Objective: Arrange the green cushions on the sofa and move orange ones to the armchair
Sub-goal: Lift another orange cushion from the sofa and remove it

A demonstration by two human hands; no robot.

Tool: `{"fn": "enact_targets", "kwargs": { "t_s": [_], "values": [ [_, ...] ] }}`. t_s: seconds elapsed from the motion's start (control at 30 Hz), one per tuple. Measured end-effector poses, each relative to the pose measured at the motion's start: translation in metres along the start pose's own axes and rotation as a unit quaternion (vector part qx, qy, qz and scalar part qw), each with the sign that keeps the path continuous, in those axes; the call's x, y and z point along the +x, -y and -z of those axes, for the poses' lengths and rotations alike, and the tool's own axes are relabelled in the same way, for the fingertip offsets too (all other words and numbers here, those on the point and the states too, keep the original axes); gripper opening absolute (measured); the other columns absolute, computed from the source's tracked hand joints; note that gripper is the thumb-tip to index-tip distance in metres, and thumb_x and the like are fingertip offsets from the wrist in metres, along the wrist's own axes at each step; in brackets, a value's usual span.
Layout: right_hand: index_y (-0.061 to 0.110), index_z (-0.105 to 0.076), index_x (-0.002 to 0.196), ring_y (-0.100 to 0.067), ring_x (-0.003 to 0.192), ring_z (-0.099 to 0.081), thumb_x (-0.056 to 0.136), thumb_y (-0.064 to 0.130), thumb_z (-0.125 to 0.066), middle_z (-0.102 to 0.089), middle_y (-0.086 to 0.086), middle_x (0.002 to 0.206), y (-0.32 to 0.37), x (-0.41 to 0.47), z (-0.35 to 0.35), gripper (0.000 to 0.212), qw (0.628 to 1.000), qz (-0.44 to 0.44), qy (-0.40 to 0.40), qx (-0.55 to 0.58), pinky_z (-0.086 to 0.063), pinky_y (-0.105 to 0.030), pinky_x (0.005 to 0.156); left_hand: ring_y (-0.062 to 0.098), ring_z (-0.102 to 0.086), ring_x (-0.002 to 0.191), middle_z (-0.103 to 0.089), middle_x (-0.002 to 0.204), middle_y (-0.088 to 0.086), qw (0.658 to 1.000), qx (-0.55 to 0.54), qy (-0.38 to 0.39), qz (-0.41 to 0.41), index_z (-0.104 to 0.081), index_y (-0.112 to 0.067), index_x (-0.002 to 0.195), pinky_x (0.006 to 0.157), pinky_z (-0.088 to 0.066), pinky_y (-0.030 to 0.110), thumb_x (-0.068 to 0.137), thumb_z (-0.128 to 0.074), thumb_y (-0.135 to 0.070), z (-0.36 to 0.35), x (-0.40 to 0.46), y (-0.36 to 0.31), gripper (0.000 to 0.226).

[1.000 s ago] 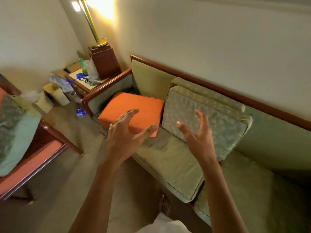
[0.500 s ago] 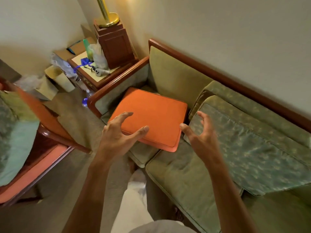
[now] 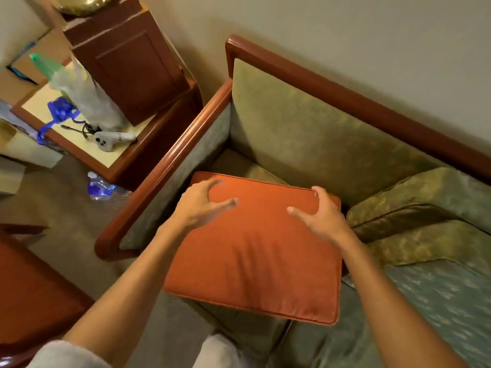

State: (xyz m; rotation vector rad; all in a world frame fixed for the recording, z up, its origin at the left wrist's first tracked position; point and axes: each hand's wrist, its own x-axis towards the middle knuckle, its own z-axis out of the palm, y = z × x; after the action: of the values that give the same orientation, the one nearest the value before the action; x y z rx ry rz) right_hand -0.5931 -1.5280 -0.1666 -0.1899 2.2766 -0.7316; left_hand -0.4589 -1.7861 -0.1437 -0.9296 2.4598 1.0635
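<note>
Stood in a warm-lit room corner, with a pale wall behind a wood-framed sofa (image 3: 332, 83) and a side table (image 3: 79, 152) just beside its arm, cluttered with a plastic bag (image 3: 85, 96), a blue ribbon (image 3: 59, 110) and a white controller (image 3: 111, 139). Lay on the carpet near the table's foot: a water bottle (image 3: 102, 185). Rested flat at the arm end of the sofa seat, with its near edge overhanging the seat front: an orange cushion (image 3: 255, 258). Sat just to its right, stacked against the backrest: green cushions (image 3: 425, 208), with a paler patterned green one (image 3: 438, 301) nearer the front. Hovered over the orange cushion's far left corner with fingers curled and blurred: the left hand (image 3: 198, 205), grip released, contact impossible to confirm. Pressed at the far right corner with fingers hooked over the back edge and thumb spread on top: the right hand (image 3: 322, 215), grip apparently closing on the cushion but not yet clenched. Judged early in the task: orange cushion not yet lifted off the sofa, and no armchair clearly identifiable beyond a dark wooden piece at the lower left edge. Left to do, by the look of it: lifting and carrying that cushion across, then straightening the green ones, which looked loosely piled rather than arranged.
</note>
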Motion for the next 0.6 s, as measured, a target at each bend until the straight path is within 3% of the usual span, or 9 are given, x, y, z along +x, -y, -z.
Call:
{"fn": "enact_targets", "kwargs": {
  "t_s": [0.07,0.17,0.23,0.33,0.4,0.53,0.6],
  "values": [
    [0.025,-0.027,0.153,-0.028,0.143,-0.035,0.058,0.084,-0.064,-0.035,-0.006,0.158,0.010,0.049,-0.010,0.117,0.999,-0.009,0.006,-0.030,-0.034,-0.049,0.114,0.021,-0.056,0.127,-0.061,0.137,-0.001,0.999,0.022,0.029,0.002,-0.058,-0.027,0.137,0.107,-0.045,0.043,0.067,-0.058,-0.075,-0.005,0.058,0.012,0.085],
    [0.025,-0.029,0.153,-0.030,0.144,-0.030,0.071,0.072,-0.071,-0.034,-0.007,0.158,0.024,0.119,-0.027,0.103,0.996,-0.009,0.026,-0.088,-0.025,-0.050,0.117,0.022,-0.057,0.123,-0.062,0.135,0.000,0.993,0.075,0.089,-0.010,-0.053,-0.027,0.141,0.104,-0.045,0.042,0.075,-0.065,-0.072,-0.023,0.140,0.031,0.080],
    [0.025,-0.030,0.153,-0.031,0.145,-0.028,0.074,0.070,-0.072,-0.034,-0.009,0.158,0.029,0.154,-0.036,0.100,0.992,-0.014,0.034,-0.117,-0.023,-0.049,0.118,0.026,-0.050,0.133,-0.054,0.145,0.002,0.984,0.118,0.134,-0.012,-0.047,-0.025,0.147,0.106,-0.042,0.043,0.076,-0.070,-0.071,-0.040,0.182,0.041,0.087],
    [0.027,-0.031,0.151,-0.029,0.143,-0.034,0.066,0.081,-0.067,-0.040,-0.008,0.155,0.019,0.204,-0.063,0.107,0.980,-0.028,0.083,-0.180,-0.025,-0.048,0.115,0.029,-0.040,0.143,-0.041,0.157,0.006,0.958,0.181,0.222,0.027,-0.029,-0.023,0.157,0.112,-0.039,0.045,0.059,-0.073,-0.084,-0.068,0.230,0.057,0.123],
    [0.027,-0.032,0.151,-0.028,0.140,-0.040,0.055,0.092,-0.061,-0.044,-0.005,0.153,0.005,0.227,-0.083,0.120,0.966,-0.058,0.129,-0.215,-0.027,-0.049,0.114,0.031,-0.043,0.141,-0.043,0.156,0.006,0.935,0.231,0.266,0.048,-0.024,-0.026,0.159,0.111,-0.041,0.044,0.043,-0.071,-0.092,-0.079,0.251,0.064,0.141],
    [0.028,-0.038,0.149,-0.028,0.134,-0.047,0.029,0.103,-0.059,-0.048,-0.002,0.151,-0.011,0.259,-0.092,0.143,0.954,-0.105,0.185,-0.212,-0.037,-0.049,0.111,0.026,-0.054,0.130,-0.058,0.141,0.000,0.917,0.224,0.325,0.056,-0.046,-0.027,0.147,0.103,-0.048,0.041,0.025,-0.078,-0.090,-0.084,0.284,0.071,0.141],
    [0.032,-0.044,0.146,-0.026,0.131,-0.050,0.027,0.104,-0.058,-0.050,0.003,0.149,-0.011,0.269,-0.088,0.140,0.941,-0.106,0.223,-0.232,-0.041,-0.047,0.108,0.026,-0.048,0.136,-0.050,0.150,-0.003,0.897,0.231,0.369,0.070,-0.039,-0.029,0.152,0.107,-0.046,0.043,0.026,-0.082,-0.087,-0.083,0.295,0.072,0.145]
  ]
}}
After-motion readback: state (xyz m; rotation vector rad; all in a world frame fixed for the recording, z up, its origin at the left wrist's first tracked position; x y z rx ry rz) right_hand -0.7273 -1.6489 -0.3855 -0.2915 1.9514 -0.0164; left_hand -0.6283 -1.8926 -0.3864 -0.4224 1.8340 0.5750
